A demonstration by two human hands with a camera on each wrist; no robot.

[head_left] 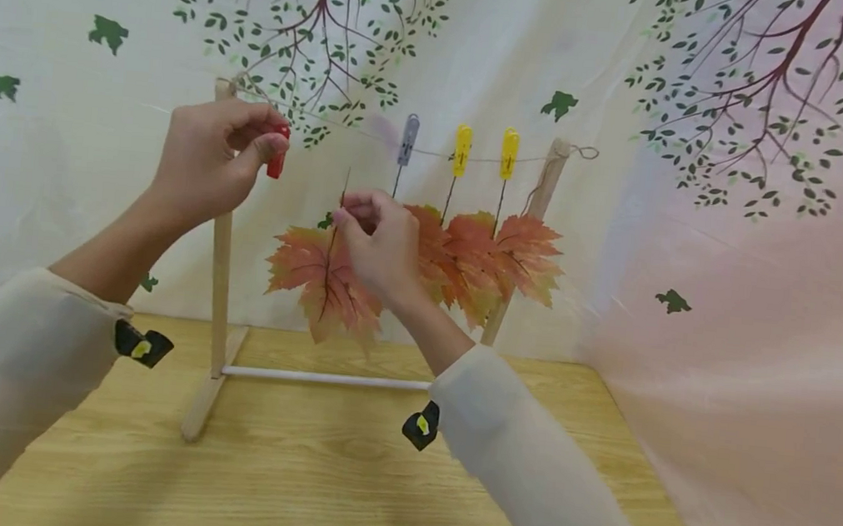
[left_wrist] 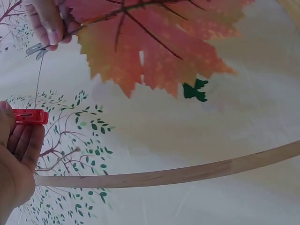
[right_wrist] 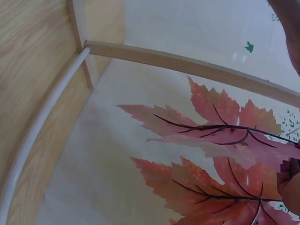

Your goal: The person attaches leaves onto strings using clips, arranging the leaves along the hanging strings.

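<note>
My left hand [head_left: 208,157] pinches a red clothespin [head_left: 276,152] between thumb and fingers, near the left end of the string. In the left wrist view the red clothespin [left_wrist: 30,116] lies across the fingertips. My right hand [head_left: 381,243] pinches the dark stem of an orange-red maple leaf [head_left: 326,275], whose tip points up below the string [head_left: 350,129]. Right of it hang several similar leaves [head_left: 528,251] on the string, held by a grey clothespin [head_left: 408,139] and two yellow clothespins [head_left: 462,150]. The right hand partly covers the leaf behind it.
The string runs between two wooden posts [head_left: 218,295] joined by a white rod [head_left: 328,378] low down. The frame stands on a wood-grain table [head_left: 343,465]. Behind hangs a pale backdrop [head_left: 618,255] with printed branches and green leaves.
</note>
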